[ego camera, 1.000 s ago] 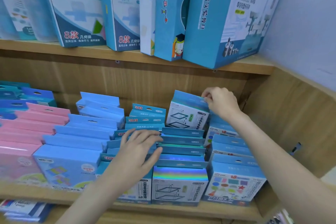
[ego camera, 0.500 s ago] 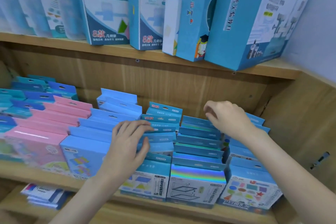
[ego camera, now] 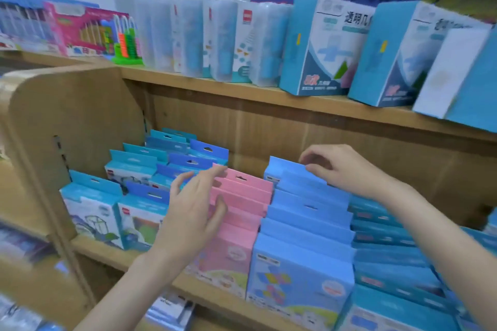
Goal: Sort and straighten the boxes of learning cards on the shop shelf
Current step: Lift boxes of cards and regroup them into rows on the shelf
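1. On the lower wooden shelf [ego camera: 113, 251], toward nine o'clock, teal and dark-blue card boxes [ego camera: 139, 169] stand in stepped rows against the side panel [ego camera: 67, 121].
2. Just right of them, the left hand [ego camera: 195, 208] is spread, fingers apart, its fingertips [ego camera: 219, 170] touching the back tabs of the pink boxes [ego camera: 236, 212]; it grips nothing.
3. At the middle, toward six o'clock, a row of light-blue boxes [ego camera: 306, 236] stands just beside the pink row, front box facing out.
4. Toward one o'clock, the right hand [ego camera: 341, 169] pinches the top tab of the rearmost light-blue box [ego camera: 285, 166] between thumb and fingers.
5. At three o'clock, more teal boxes [ego camera: 390, 247] lie in blurred rows.
6. Above, at twelve o'clock, the upper shelf [ego camera: 242, 91] carries clear cases [ego camera: 201, 37] and tall blue boxes [ego camera: 320, 45].
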Available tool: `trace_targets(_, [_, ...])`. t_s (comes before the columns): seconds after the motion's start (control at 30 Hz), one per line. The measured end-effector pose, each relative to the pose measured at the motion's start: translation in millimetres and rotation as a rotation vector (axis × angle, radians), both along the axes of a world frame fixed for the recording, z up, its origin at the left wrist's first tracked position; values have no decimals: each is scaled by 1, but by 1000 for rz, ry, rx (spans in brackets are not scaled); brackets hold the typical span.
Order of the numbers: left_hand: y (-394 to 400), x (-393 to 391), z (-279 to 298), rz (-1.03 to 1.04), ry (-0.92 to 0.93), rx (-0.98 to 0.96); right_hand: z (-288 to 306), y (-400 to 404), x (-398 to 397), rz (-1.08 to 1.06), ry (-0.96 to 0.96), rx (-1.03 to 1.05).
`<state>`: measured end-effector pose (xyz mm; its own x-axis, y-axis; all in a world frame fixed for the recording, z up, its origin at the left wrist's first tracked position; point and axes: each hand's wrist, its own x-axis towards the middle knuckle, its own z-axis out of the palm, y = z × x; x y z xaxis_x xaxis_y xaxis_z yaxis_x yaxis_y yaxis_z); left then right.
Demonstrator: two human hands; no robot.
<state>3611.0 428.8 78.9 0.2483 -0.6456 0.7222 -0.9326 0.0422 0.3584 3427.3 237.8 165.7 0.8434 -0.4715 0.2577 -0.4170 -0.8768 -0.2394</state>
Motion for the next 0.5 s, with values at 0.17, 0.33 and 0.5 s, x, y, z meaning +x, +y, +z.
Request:
trace_targets(0.17, [31, 101, 0, 32, -22, 75, -8, 19, 126, 67, -18, 52])
trace_targets(0.33, [57, 186, 4, 71, 27, 257, -15, 32, 234, 97, 71, 94])
trace_targets(0.5, [58, 228, 12, 68, 78, 369, -29, 20, 301, 29, 210, 99])
